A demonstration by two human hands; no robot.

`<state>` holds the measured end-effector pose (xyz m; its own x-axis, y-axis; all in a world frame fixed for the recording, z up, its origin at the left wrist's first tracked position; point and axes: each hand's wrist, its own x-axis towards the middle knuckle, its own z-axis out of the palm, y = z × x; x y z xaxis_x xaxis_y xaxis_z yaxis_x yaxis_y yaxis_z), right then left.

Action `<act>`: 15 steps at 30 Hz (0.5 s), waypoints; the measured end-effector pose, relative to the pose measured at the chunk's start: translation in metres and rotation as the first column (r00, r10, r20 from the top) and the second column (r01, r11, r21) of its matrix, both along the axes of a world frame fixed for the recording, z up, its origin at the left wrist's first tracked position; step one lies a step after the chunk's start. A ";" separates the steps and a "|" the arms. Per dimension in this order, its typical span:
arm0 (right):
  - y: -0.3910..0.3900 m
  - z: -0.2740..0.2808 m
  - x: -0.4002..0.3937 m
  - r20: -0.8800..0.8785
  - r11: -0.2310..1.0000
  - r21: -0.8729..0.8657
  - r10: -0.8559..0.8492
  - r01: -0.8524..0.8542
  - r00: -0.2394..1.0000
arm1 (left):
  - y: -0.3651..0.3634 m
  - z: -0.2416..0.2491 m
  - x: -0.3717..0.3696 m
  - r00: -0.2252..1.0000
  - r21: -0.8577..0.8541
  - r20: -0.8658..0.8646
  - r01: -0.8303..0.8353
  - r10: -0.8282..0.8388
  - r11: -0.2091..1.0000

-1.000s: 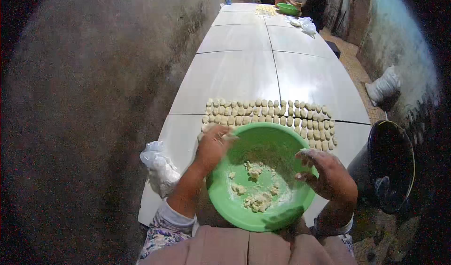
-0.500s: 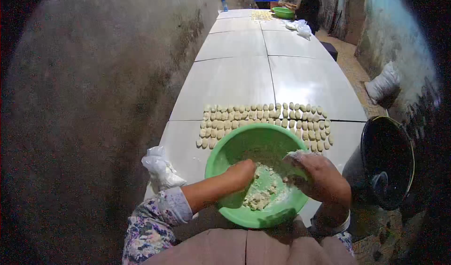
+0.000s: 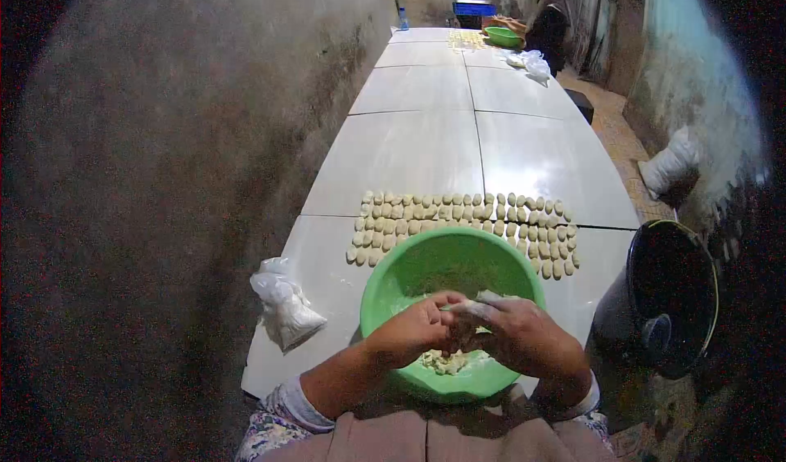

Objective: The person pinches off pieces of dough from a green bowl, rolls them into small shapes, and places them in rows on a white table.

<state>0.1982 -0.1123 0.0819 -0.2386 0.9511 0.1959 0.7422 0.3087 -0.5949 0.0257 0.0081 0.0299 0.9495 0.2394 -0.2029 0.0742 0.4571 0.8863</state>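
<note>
A green bowl (image 3: 458, 253) stands at the near end of the white table, with crumbly pale dough (image 3: 444, 361) in its bottom. Over the bowl, my left hand (image 3: 417, 327) and my right hand (image 3: 520, 331) meet with fingers curled. The fingers of both are bent toward each other, and whatever lies between them is hidden. White flour coats the right fingers. Just beyond the bowl lie rows of small oval dough pieces (image 3: 442, 212).
A bag of white powder (image 3: 286, 305) sits left of the bowl. At the right stands a dark bucket (image 3: 671, 298). Along the table (image 3: 417, 147), far off, are plastic bags (image 3: 530, 63), another green bowl (image 3: 503, 36) and a person (image 3: 547, 32). A white sack (image 3: 671, 163) leans at the right wall.
Both hands have come together over the bowl from its left and right sides. The fingers now curl toward each other. The view has shifted slightly, showing more of the left bag and far person.
</note>
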 end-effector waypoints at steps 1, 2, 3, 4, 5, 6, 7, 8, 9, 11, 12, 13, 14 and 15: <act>0.001 0.000 -0.002 -0.006 0.998 0.051 0.023 -0.022 1.000 | -0.001 -0.003 0.000 1.000 -0.002 0.004 -0.004 0.004 1.000; 0.003 -0.002 -0.002 -0.003 0.998 0.050 0.027 -0.027 1.000 | -0.002 -0.008 0.000 1.000 -0.017 0.028 -0.013 0.014 1.000; 0.005 -0.005 -0.003 -0.013 0.998 0.055 0.007 -0.006 1.000 | -0.004 -0.011 0.000 0.998 -0.033 0.051 -0.021 0.022 0.999; 0.006 -0.009 -0.004 -0.025 0.998 0.058 -0.016 0.018 1.000 | -0.007 -0.012 0.000 0.998 -0.034 0.050 -0.022 0.024 0.999; 0.003 -0.013 -0.006 0.084 0.986 0.133 -0.113 0.101 0.990 | -0.011 -0.011 -0.001 0.998 -0.024 0.050 -0.047 0.048 0.999; 0.004 -0.013 -0.006 0.085 0.986 0.132 -0.113 0.101 0.990 | -0.014 -0.012 -0.002 0.996 -0.015 0.051 -0.072 0.072 0.997; 0.005 -0.012 -0.006 0.096 0.975 0.184 -0.141 0.122 0.985 | -0.010 -0.016 -0.002 0.996 0.080 0.090 -0.007 -0.001 0.997; 0.007 -0.011 -0.007 0.106 0.962 0.236 -0.170 0.141 0.980 | -0.012 -0.016 -0.003 0.996 0.079 0.090 -0.007 0.000 0.997; 0.006 -0.014 -0.005 0.115 0.948 0.281 -0.185 0.146 0.976 | -0.016 -0.014 -0.005 0.993 0.129 0.111 -0.042 0.028 0.991; 0.004 -0.010 -0.009 0.131 0.950 0.248 -0.226 0.189 0.965 | -0.020 -0.014 -0.009 0.992 0.253 0.114 -0.084 0.056 0.964; 0.003 -0.009 -0.011 0.149 0.947 0.217 -0.270 0.235 0.951 | -0.021 -0.014 -0.008 0.992 0.250 0.114 -0.087 0.060 0.964; 0.006 -0.017 -0.009 0.187 0.954 0.239 -0.226 0.179 0.956 | -0.021 -0.014 -0.006 0.994 0.269 0.101 -0.076 0.051 0.960; 0.006 -0.018 -0.010 0.188 0.955 0.238 -0.225 0.178 0.956 | -0.022 -0.013 -0.005 0.995 0.289 0.088 -0.064 0.040 0.955; 0.008 -0.018 -0.014 0.179 0.963 0.211 -0.209 0.170 0.961 | -0.020 -0.020 -0.005 0.994 0.204 0.082 -0.081 0.066 0.976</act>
<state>0.1839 -0.1045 0.0639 -0.1101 0.9318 0.3460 0.8946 0.2446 -0.3740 0.0205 -0.0116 0.0103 0.9384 0.3383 -0.0709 -0.0228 0.2652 0.9639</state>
